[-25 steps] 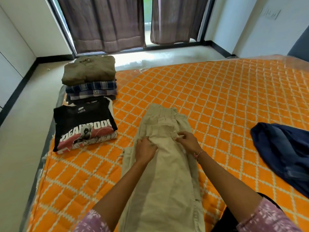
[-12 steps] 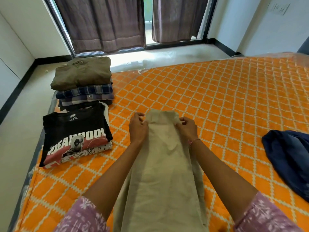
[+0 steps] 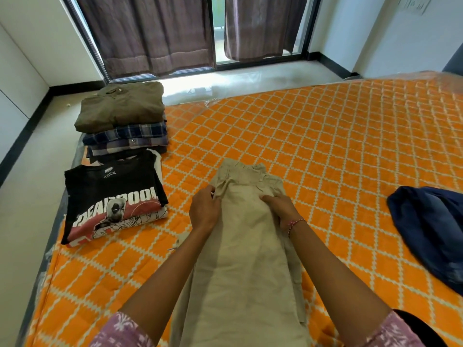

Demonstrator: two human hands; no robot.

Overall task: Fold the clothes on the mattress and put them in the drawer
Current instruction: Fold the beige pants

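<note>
Beige trousers lie lengthwise on the orange patterned mattress, waistband at the far end. My left hand pinches the cloth at the trousers' left edge near the waistband. My right hand grips the fabric on the right side, fingers pressed into it. At the mattress's left edge sits a folded black printed T-shirt, and behind it a stack of folded shirts topped by an olive one. A crumpled dark blue garment lies at the right. No drawer is in view.
Bare floor runs along the mattress's left side and past its far end. Dark curtains hang over a glass door at the back. White walls close in left and right.
Both hands slid up to the folded end at the waistband, then set the cloth down; the waistband now shows beyond the hands, which grip the trousers' sides.
</note>
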